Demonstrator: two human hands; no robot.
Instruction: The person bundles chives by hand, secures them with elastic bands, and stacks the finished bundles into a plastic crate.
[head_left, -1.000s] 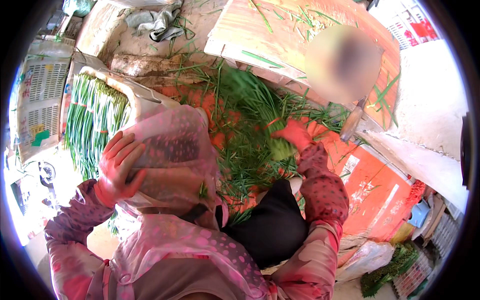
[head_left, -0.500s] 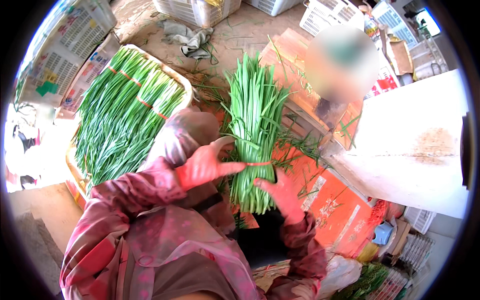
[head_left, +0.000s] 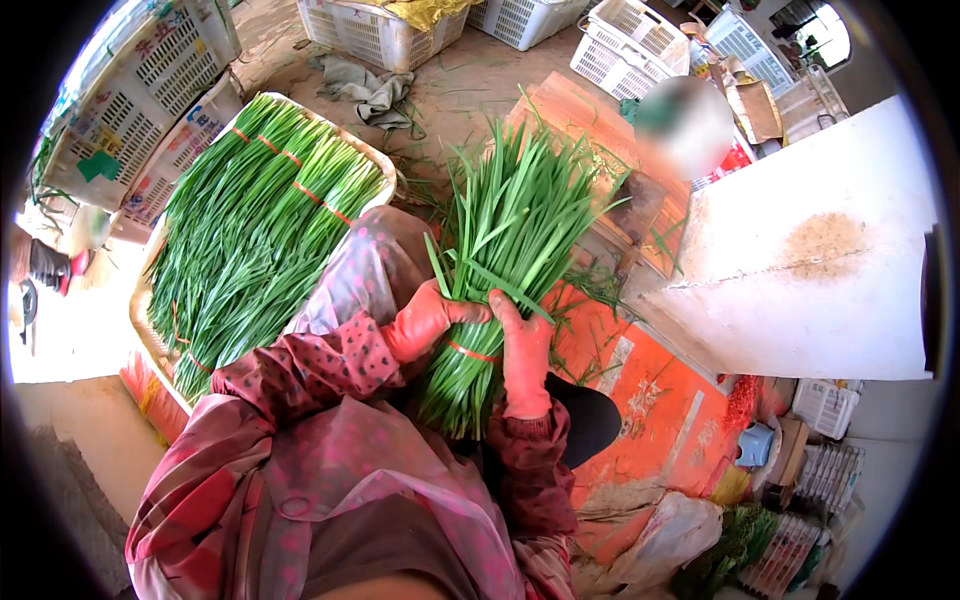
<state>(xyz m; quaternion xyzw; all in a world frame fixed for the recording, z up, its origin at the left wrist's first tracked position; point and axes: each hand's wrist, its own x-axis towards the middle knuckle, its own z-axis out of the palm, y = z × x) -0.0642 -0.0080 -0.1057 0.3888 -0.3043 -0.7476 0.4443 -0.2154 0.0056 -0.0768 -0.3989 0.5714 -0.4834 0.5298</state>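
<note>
Both hands grip one bundle of green chives point(head_left: 500, 270) held upright over the lap: the left hand point(head_left: 425, 320) is closed round its lower stalks, and the right hand point(head_left: 524, 355) clasps it from the other side. An orange band point(head_left: 472, 351) already circles the bundle, so the tying looks done. Left of the bundle, a shallow tray point(head_left: 385, 160) holds many banded chive bunches point(head_left: 250, 230). Beyond the bundle stand white slatted crates point(head_left: 370, 30), their contents unclear.
</note>
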